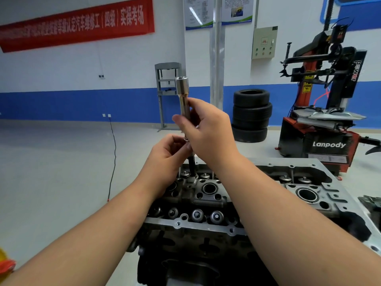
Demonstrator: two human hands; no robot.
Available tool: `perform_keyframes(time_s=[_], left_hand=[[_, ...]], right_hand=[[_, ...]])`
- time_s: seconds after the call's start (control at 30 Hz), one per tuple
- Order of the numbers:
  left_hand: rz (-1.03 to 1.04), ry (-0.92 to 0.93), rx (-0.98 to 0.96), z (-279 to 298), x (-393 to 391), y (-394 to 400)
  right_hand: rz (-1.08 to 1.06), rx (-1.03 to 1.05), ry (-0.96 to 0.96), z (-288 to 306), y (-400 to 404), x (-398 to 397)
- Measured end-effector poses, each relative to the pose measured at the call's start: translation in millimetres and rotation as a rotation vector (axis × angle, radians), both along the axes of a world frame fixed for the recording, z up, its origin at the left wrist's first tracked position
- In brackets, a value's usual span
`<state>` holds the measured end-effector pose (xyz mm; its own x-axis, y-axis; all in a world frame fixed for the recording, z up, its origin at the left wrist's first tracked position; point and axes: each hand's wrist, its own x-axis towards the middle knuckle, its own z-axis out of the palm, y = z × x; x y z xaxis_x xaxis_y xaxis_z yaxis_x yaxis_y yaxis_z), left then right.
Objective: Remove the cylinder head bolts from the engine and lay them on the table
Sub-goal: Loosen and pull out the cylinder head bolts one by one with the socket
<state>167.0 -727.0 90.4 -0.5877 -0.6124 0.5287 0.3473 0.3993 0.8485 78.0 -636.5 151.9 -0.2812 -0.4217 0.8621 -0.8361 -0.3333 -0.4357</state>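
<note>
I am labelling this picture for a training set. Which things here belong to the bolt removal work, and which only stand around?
Belong to the job:
- cylinder head
- long socket tool, held by right hand
- dark bolt shank below left hand

Just standing around:
- stacked tyres
- tyre changer
- red banner
- grey press frame

A single wide-angle view from the person's head looks forward and slightly down, close over the grey metal engine cylinder head (208, 195) at the bottom of the frame. It faces a white wall with a blue lower band (61, 104) well beyond. Straight lines bend near the edges.
</note>
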Motion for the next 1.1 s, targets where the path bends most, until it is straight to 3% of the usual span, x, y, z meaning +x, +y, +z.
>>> perform_keyframes(time_s=[0.2,0.4,0.6,0.83,1.1], left_hand=[[-0.019,-0.096,-0.014,0.4,0.0,1.1],[0.006,-0.023,-0.004,0.6,0.5,-0.5],[-0.043,-0.096,0.007,1.7,0.2,1.1],[0.027,-0.026,-0.029,-1.4,-0.2,-2.9],[-0.012,-0.057,-0.02,-0.4,0.2,-1.9]], right_hand=[[0.054,0.128,-0.082,-1.4,-1.3,0.2],[-0.034,-0.025,0.085,-3.0,-1.6,0.4],[0.045,0.101,-0.042,-2.2,-2.4,0.8],[-0.027,-0.028,0.098,-3.2,-1.6,1.4],[0.033,0.092,-0.026,-2.7,-1.3,1.8]])
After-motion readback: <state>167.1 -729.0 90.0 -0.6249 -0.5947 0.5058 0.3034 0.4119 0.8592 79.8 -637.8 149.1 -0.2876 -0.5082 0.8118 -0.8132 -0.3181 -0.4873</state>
